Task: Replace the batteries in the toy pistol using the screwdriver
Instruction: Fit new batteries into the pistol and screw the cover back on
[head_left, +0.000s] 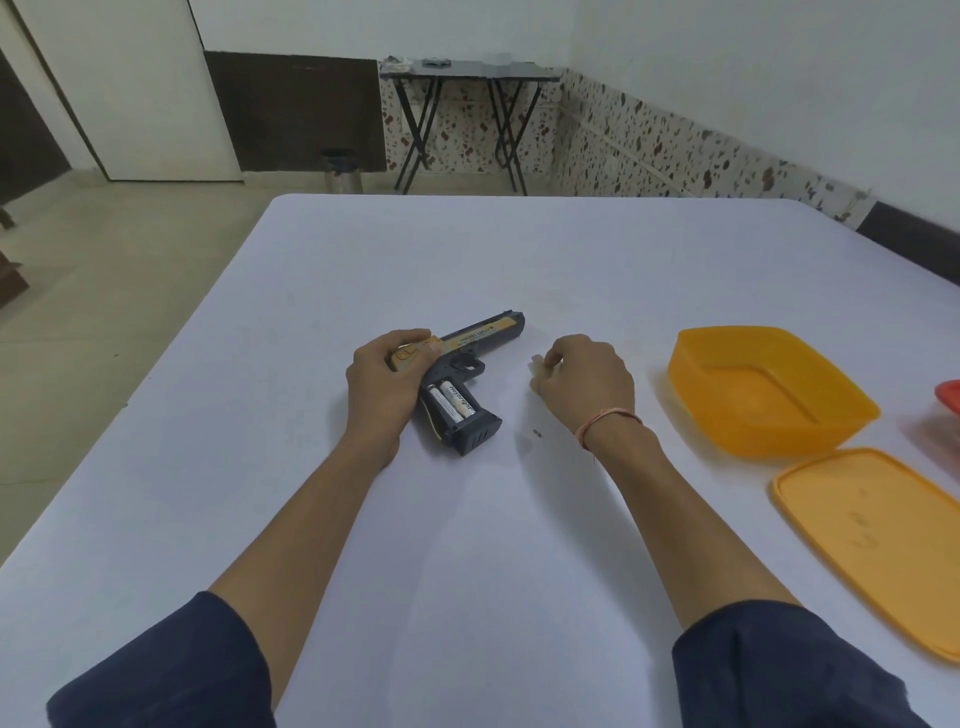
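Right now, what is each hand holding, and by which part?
The left hand grips the toy pistol by the rear of its slide, above the open grip. The right hand pinches something small and pale in its fingers; what it is cannot be told.

Left hand (382, 384) curled palm-down, fingers gripping, right hand (584, 387) loosely closed, fingers pinched, forearms extended

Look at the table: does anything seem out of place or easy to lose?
A tiny dark screw lies loose on the white table, between the toy pistol and the right hand, outside the orange tub. It could roll away.
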